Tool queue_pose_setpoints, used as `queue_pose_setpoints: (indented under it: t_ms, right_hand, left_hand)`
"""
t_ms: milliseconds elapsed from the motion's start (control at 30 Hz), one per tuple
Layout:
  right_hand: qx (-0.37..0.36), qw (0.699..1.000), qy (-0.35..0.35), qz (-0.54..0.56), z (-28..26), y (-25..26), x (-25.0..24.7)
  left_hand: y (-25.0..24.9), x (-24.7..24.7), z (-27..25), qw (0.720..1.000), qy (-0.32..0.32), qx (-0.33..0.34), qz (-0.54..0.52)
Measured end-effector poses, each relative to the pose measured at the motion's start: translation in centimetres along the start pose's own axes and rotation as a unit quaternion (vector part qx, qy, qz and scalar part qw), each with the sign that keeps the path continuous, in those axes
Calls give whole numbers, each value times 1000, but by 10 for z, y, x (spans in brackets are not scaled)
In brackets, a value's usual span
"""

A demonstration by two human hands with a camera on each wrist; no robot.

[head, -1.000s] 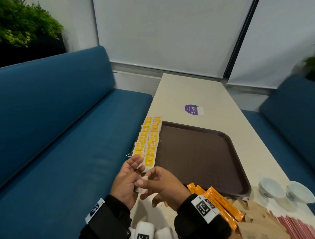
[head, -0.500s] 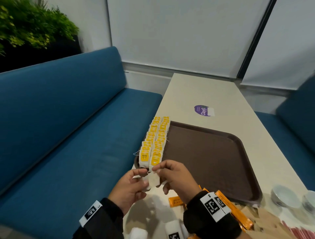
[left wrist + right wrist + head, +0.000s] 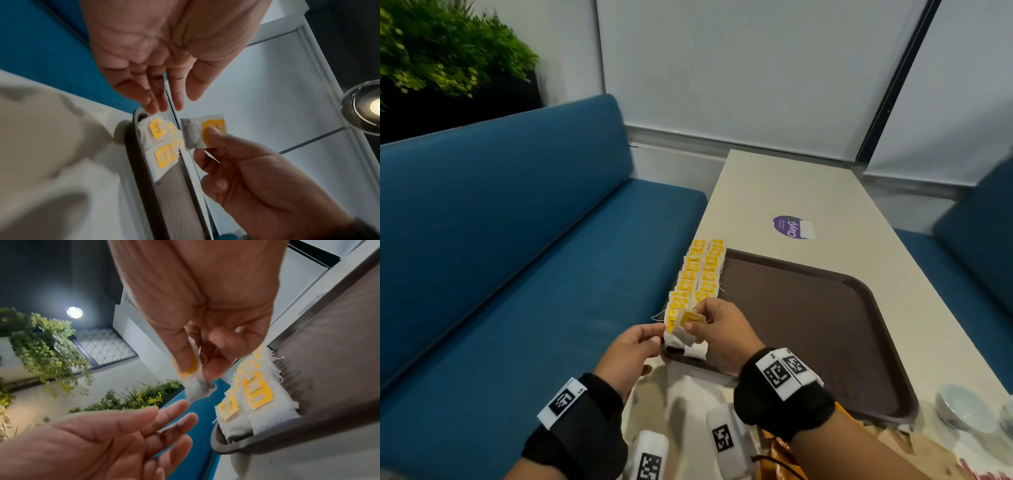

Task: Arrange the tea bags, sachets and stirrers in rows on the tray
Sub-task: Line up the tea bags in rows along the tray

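Two rows of white tea bags with yellow tags (image 3: 702,274) lie along the left edge of the brown tray (image 3: 808,325). My right hand (image 3: 697,320) pinches one more tea bag (image 3: 686,327) by its tag end, just above the near end of those rows. In the right wrist view the bag (image 3: 197,389) hangs below my thumb and forefinger (image 3: 195,369). My left hand (image 3: 650,337) is beside it at the tray's near-left corner, with straight fingers (image 3: 162,97) holding nothing. The left wrist view shows the held bag (image 3: 203,131) over the laid bags (image 3: 162,146).
Orange sachets (image 3: 777,455) lie on the table near my right forearm, and red stirrers (image 3: 989,474) at the bottom right. Two small bowls (image 3: 962,411) stand beside the tray's near-right corner. A blue bench (image 3: 517,274) runs along the table's left edge.
My right hand has carried the tea bag forward from in front of me to above the tray's near-left corner. My left hand has let go of it and opened.
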State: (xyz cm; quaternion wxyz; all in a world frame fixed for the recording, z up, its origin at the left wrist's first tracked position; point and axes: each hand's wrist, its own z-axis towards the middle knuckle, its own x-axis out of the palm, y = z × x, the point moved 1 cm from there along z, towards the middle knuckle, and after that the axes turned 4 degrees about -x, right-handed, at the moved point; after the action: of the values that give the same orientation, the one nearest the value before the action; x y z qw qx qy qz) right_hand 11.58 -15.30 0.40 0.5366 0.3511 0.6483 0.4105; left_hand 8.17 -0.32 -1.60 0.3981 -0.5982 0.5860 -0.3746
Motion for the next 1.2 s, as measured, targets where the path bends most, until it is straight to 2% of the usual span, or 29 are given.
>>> queue_pose_setpoints:
  t_ms: [100,233,400,500,600,733,833,967,1033,1133,1200]
  right_hand:
    - [29,996,3,-86,15,-2,10]
    - [60,976,28,-209,21,-7,18]
    - [90,951,92,-283,26,1,23]
    - [87,956,57,-274,27,1,28]
    - [68,962,-3,-263,23,-1,31]
    - [59,962,-25,-267,19,-3,25]
    - [74,960,-15,-268,17,-6,20]
    - [68,953,11,-294,12,-9,15]
    - [67,956,32,-285,8,-10,13]
    - [70,957,69,-273,4,-12,10]
    - [67,961,69,-258,0,-11,4]
  left_hand:
    - [2,-2,10,999,-5,3,38]
    - [9,-1,17,998,6,6,69]
    - [15,0,19,993,-9,45,109]
    - [17,2,23,983,-13,67,173]
    - [18,6,26,961,-8,95,261]
    - [19,10,27,913,-12,116,391]
    - [15,12,23,890,-21,149,431]
    - [11,20,20,844,16,184,504]
    - [11,22,20,827,25,165,537]
    - [13,23,21,822,13,131,554]
    - [14,24,21,819,4,121,560]
